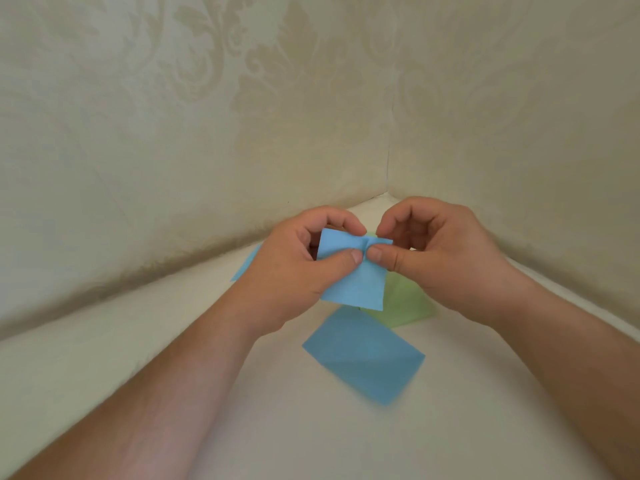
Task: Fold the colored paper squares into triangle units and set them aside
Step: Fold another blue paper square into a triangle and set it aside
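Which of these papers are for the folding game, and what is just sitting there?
For the folding:
- blue paper, pinched by the left hand and right hand
- blue sheet lying below the hands
- green paper under it
- blue corner peeking from behind the left hand

Just there:
- cream cloth surface
- patterned wall

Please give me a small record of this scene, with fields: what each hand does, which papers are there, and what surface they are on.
left hand: left hand pinches the blue paper near its top middle
right hand: right hand pinches the same sheet beside the left thumb
held paper: blue, lifted above the surface, creased at the pinch
other papers: blue sheet lying flat nearer the person; green sheet partly hidden; a blue corner behind the left hand
surface: pale cloth
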The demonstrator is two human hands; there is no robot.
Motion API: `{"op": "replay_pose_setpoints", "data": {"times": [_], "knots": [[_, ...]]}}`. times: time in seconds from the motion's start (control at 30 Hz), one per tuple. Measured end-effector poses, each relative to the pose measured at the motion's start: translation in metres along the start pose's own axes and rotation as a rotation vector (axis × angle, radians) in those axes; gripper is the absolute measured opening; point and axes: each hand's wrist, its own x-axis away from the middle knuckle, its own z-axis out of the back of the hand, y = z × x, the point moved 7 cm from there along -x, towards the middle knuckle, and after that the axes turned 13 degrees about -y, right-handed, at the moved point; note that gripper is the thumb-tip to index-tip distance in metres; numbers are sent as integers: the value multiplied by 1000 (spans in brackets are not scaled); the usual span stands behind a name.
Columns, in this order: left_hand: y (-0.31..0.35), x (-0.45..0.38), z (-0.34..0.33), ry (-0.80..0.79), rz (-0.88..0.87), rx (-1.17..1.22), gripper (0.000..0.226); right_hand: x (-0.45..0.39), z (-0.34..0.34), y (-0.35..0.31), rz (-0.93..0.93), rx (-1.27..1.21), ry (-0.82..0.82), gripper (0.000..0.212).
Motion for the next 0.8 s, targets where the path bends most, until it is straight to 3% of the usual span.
{"op": "replay_pose_setpoints", "data": {"times": [0.07,0.4,0.8], "knots": [[1,0,-1,4,-17,6,15,0,-1,0,1,-33,-7,21],[2,0,3,33,0,114,22,1,0,-3,-33,-228,-3,16],[-4,-1,4,40,52,181,24,2,-1,-5,-91,-222,30,16]]}}
